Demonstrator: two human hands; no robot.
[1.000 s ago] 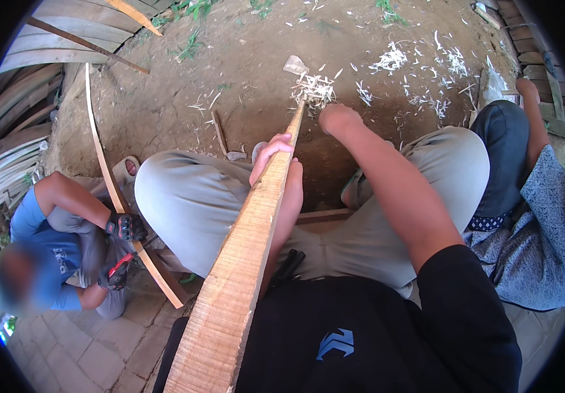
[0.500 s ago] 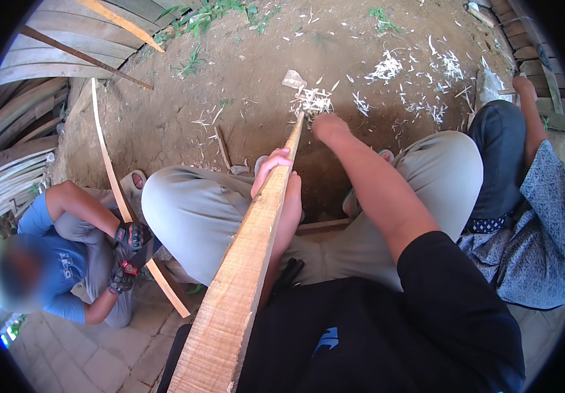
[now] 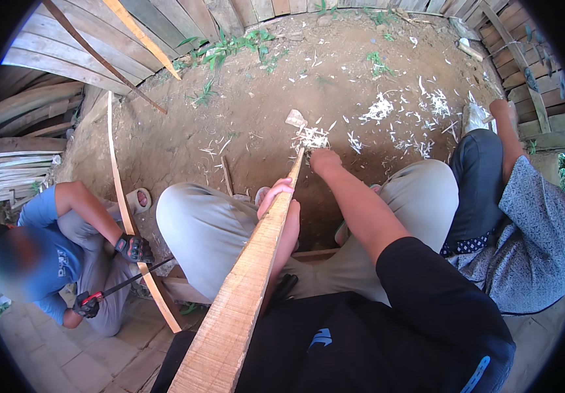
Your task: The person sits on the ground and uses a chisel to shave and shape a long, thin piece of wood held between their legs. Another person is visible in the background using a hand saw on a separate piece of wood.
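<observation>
A long, tapering wooden plank runs from my body out toward the ground, its narrow tip pointing away. My left hand is wrapped round the plank's underside and edge, partway along, with the fingers showing over the top. Close to the tip on its right, my right hand is closed in a fist. Whatever it grips is hidden from this angle. Beneath the tip lies a pile of pale wood shavings on the dirt, beside a flat stone.
At left, a gloved co-worker holds a red-handled saw-like tool across another long board. Someone in patterned cloth sits close at right. More shavings are scattered ahead, and wooden walls edge the ground.
The view has tilted up, so the ground sits lower in it. My hands stay at the same places on the plank. The co-worker's red-handled tool has been drawn back, toward the lower left.
</observation>
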